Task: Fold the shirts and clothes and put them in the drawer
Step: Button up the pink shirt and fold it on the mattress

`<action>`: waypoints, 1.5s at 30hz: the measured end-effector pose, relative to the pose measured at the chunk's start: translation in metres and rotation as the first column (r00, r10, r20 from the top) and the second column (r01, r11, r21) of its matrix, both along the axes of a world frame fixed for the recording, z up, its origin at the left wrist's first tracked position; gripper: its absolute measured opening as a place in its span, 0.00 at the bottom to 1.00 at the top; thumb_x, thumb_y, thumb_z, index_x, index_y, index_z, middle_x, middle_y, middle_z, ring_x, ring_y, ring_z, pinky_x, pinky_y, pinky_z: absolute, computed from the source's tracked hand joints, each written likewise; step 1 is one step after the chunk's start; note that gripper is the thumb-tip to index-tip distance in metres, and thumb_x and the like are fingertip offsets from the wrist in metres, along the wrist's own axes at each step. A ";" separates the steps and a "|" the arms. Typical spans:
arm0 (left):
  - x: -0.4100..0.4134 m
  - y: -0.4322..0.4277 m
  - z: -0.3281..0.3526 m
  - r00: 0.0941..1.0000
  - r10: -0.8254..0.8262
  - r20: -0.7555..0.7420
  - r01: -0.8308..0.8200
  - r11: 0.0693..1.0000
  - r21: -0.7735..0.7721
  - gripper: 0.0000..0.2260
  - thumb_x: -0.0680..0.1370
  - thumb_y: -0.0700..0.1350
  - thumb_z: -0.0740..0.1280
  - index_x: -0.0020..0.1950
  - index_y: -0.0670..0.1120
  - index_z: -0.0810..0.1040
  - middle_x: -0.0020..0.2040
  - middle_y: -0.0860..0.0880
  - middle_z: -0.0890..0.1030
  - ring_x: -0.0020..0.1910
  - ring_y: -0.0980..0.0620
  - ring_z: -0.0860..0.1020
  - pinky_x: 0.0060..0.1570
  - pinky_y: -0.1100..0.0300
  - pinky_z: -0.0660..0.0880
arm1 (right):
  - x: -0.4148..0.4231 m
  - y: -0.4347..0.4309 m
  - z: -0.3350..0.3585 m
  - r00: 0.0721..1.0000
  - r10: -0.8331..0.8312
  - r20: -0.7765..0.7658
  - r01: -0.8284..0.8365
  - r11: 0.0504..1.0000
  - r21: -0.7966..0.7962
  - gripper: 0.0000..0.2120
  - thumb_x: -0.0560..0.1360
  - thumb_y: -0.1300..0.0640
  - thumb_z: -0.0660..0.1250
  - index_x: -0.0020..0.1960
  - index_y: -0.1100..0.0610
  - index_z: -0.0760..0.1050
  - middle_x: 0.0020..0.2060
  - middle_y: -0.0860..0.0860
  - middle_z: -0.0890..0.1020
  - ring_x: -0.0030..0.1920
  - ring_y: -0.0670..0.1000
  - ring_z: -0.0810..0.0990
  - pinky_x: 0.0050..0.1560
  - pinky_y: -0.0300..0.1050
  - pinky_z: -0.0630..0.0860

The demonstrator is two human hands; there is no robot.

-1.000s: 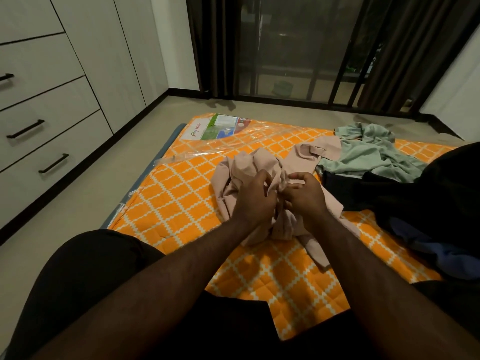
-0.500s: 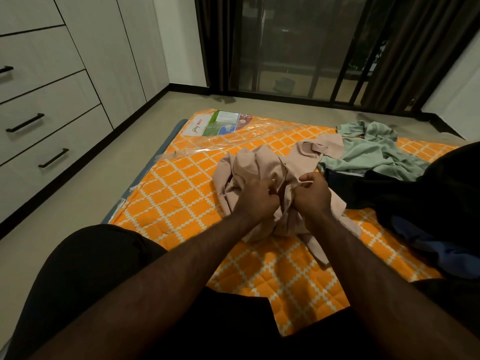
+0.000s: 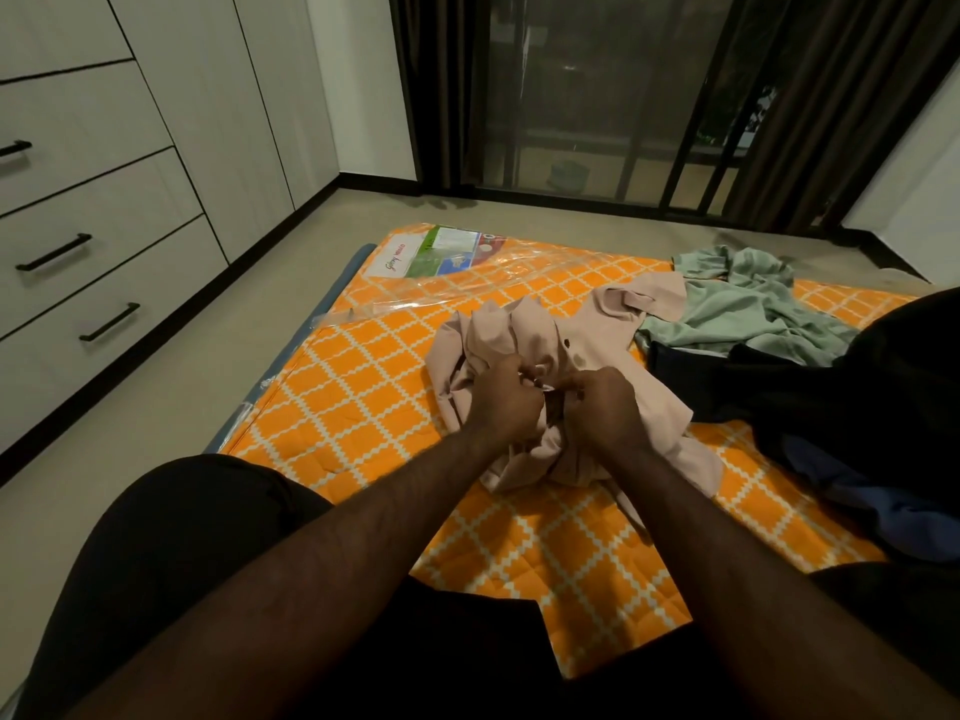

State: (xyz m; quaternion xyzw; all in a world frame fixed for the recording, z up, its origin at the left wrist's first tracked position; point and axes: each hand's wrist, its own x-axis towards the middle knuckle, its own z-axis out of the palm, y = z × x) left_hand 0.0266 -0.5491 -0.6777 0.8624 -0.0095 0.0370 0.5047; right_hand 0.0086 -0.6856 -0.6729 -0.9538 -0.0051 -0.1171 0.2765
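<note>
A crumpled beige button shirt (image 3: 597, 330) lies on the orange patterned mattress (image 3: 363, 402). My left hand (image 3: 501, 400) and my right hand (image 3: 602, 407) sit close together on its middle, each pinching the fabric at the button edge. A pale green garment (image 3: 748, 309) lies bunched behind the shirt to the right. Dark clothes (image 3: 852, 402) with a blue piece (image 3: 893, 517) are piled at the right edge. The drawers (image 3: 98, 283) with black handles stand shut along the left wall.
Bare floor (image 3: 156, 407) runs between the mattress and the drawer unit. Clear plastic wrap with a printed label (image 3: 441, 252) covers the mattress's far corner. A glass door with dark curtains (image 3: 597, 96) closes off the back. My dark-clothed knee (image 3: 171, 537) is in the foreground.
Both hands have stayed on the beige shirt and worked closer along its button edge. The shirt has shifted slightly under them; a dark button now shows.
</note>
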 end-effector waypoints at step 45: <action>0.001 0.005 -0.006 0.982 -0.185 0.041 0.189 0.953 -0.236 0.07 0.77 0.37 0.73 0.54 0.42 0.81 0.41 0.44 0.85 0.31 0.53 0.81 0.28 0.60 0.74 | -0.012 0.000 0.017 0.990 -0.092 0.110 0.063 0.968 0.244 0.06 0.73 0.61 0.75 0.49 0.55 0.86 0.41 0.49 0.86 0.39 0.43 0.80 0.37 0.24 0.68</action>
